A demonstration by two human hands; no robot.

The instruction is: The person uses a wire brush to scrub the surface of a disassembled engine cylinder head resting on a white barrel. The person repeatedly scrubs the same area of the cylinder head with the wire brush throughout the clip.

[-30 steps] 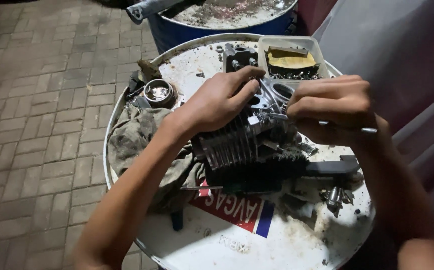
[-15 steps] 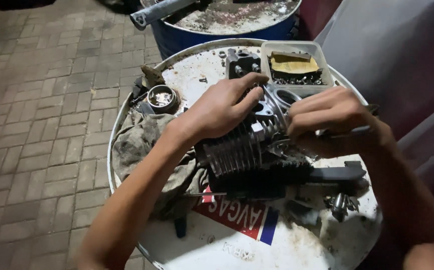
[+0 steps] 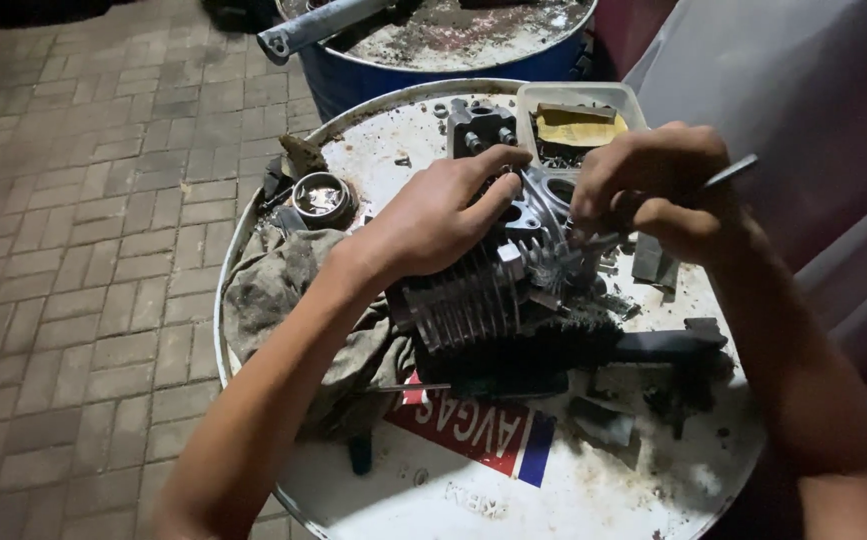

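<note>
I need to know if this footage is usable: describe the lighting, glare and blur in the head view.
Head view: harsh light from near the camera washes out the white drum lid; the paving dims toward the top left; the finned cylinder looks sharp, dark below it; left hand and right hand are evenly lit, edges slightly soft.

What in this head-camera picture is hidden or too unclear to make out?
- Top of the finned engine part: covered by the left hand.
- Tip of the thin metal tool: hidden inside the right hand.
- Contents of the plastic tray: too small and dark.
- Blue drum: cut off by the top edge.
</note>
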